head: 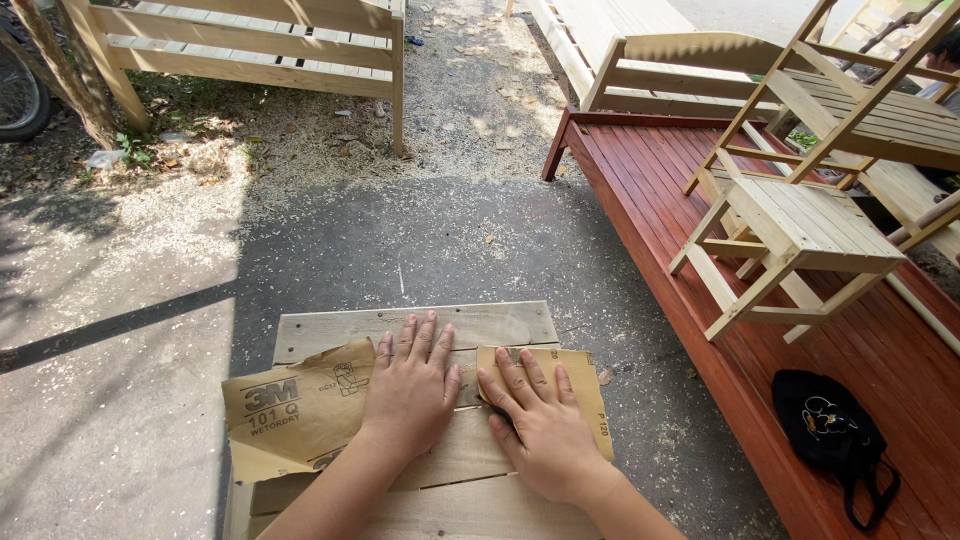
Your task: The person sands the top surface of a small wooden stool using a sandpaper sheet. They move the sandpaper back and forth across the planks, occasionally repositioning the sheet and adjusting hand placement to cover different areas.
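From the head camera I see both hands laid flat on a slatted wooden panel (pixel 430 325) that rests on dark pavement dusted with sawdust. My left hand (pixel 411 385) is spread open, palm down, fingers fanned forward, pressing on the panel and on the right edge of a large brown sheet of sandpaper (pixel 295 410), which lies printed-back up and curls over the panel's left side. My right hand (pixel 540 425) is also flat, fingers slightly apart, pressing a smaller piece of sandpaper (pixel 585 395) against the wood; that piece sits just beside the left hand, under the right fingers and palm, with its right strip showing past the hand. The two hands are close together, thumbs almost touching (I cannot tell whether they actually meet).

To the right runs a long red-stained wooden bench (pixel 690 200), and on it stands a small unpainted slatted chair (pixel 790 235), tilted. A black bag (pixel 830 430) lies on the red slats nearer to me. At the top left stands a pale wooden bench frame (pixel 250 45) on sawdust-covered ground.
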Motion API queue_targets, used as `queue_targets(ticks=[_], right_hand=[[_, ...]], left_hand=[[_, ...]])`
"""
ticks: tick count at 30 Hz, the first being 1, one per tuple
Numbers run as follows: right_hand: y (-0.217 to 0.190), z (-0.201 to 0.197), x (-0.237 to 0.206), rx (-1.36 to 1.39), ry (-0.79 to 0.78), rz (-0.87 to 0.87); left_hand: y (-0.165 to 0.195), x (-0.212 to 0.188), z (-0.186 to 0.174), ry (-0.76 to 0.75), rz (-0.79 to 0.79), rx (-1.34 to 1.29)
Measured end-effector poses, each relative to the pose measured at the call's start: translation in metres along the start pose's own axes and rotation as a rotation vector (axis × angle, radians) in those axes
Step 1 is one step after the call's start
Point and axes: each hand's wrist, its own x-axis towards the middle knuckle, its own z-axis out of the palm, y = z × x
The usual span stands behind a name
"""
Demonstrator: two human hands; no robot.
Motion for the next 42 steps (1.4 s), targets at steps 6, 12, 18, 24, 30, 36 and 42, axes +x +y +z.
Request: queue_targets(ticks=[6,12,18,24,30,36,42], right_hand=[[0.036,0.037,0.123,0.374,-0.6,0.374],[0.007,0.035,0.09,0.394,-0.383,0.236],[-0.02,0.008,-0.006,0.351,-0.258,0.049],[0.006,0.037,0.096,0.36,-0.509,0.281],[0.003,0.044,0.121,0.381,-0.517,0.283],[-0.005,0.003,0.019,0.381,-0.491,0.09],[0.02,0.053,0.088,0.367,-0.42,0.256]], left_hand=[[0.002,0.003,0.0,-0.105,-0.032,0.027],[-0.002,0.0,0.004,-0.026,-0.029,0.014],[-0.002,0.001,0.008,-0.016,-0.043,-0.001],[-0.003,0.002,0.005,-0.02,-0.039,0.003],[-0.003,0.001,0.004,-0.027,-0.041,-0.001],[-0.002,0.003,0.004,-0.024,-0.04,-0.008],[-0.002,0.005,0.004,-0.01,-0.046,-0.018]])
